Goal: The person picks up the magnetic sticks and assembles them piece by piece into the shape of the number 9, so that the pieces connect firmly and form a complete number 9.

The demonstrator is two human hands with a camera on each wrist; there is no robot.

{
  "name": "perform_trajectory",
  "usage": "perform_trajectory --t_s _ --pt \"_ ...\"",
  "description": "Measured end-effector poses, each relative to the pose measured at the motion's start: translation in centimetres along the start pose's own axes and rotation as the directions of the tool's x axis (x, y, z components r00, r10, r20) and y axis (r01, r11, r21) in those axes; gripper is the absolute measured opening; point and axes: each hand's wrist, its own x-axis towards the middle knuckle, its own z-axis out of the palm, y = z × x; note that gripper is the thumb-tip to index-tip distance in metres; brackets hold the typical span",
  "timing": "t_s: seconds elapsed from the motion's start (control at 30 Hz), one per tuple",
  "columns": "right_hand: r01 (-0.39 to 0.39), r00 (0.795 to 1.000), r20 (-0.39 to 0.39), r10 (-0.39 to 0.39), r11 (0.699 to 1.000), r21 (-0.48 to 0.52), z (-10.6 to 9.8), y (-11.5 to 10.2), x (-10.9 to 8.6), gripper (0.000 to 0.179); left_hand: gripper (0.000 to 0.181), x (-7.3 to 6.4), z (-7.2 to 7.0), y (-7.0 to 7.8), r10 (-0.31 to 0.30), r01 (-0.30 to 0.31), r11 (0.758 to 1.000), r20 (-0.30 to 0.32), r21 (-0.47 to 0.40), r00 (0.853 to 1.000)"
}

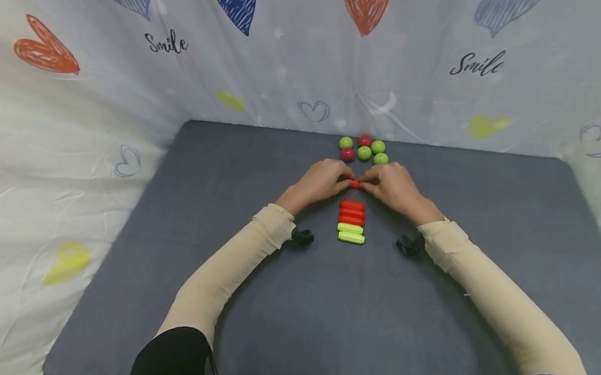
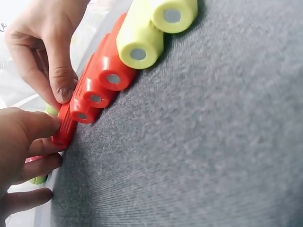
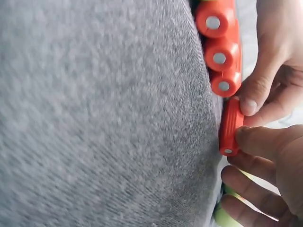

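Red rod [image 1: 355, 184], held crosswise between two hands, lies toward the 12 o'clock edge of the tabletop [image 1: 229, 177], whose grey covering shows a fine, fuzzy weave in both wrist views. Whether the rod's underside rests on that cloth I cannot tell.

At the rod's 9 o'clock end the left hand [image 1: 324, 180] pinches it between thumb and finger; at 3 o'clock the right hand [image 1: 393, 184] does likewise, thumb to finger. Each hand's remaining fingers sit apart from the rod. A hold like this is best kept light and even, since a slim rod would probably twist if one thumb pressed harder. Keeping both wrists at one height should hold it level and parallel to the others, and the fingertips do well to stay off its end faces.

Toward 6 o'clock, just apart from it, a row of five rods lies side by side: three red rods [image 1: 352, 212], then two yellow-green rods [image 1: 351, 233]. They look like hard moulded plastic, thick and rounded.

Beyond the hands at 12 o'clock cluster six smooth, shiny balls: four green balls [image 1: 364, 153] and two red balls [image 1: 347, 155].

Smallest are the flat grey discs [image 2: 113, 79] set into the rod ends, metallic-looking, possibly magnets.
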Motion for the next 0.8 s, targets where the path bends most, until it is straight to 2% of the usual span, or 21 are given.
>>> perform_trajectory --t_s 0.37,0.47,0.63,0.73,0.8 --pt "-0.035 0.999 -0.012 0.035 0.999 0.001 0.2 0.4 0.5 0.012 0.022 0.4 0.1 -0.2 0.003 -0.005 0.997 0.029 0.074 1.000" --pt "-0.022 0.999 -0.028 0.022 1.000 0.007 0.3 0.6 0.4 0.012 0.023 0.5 0.3 -0.4 -0.003 0.000 0.996 0.030 0.086 1.000" --pt "-0.031 0.986 -0.164 0.028 0.999 -0.019 -0.3 1.5 -0.1 0.012 0.022 0.7 0.4 -0.5 -0.006 0.002 0.993 0.037 0.114 0.999" --pt "-0.089 0.964 -0.255 0.072 0.994 -0.055 -0.9 2.2 -0.1 0.019 0.022 0.8 0.4 -0.5 -0.010 0.003 0.991 0.049 0.134 0.999" --pt "-0.137 0.953 -0.282 0.111 0.988 -0.072 -1.3 2.6 0.1 0.028 0.022 0.8 0.4 -0.4 -0.014 0.006 0.990 0.056 0.141 0.998"
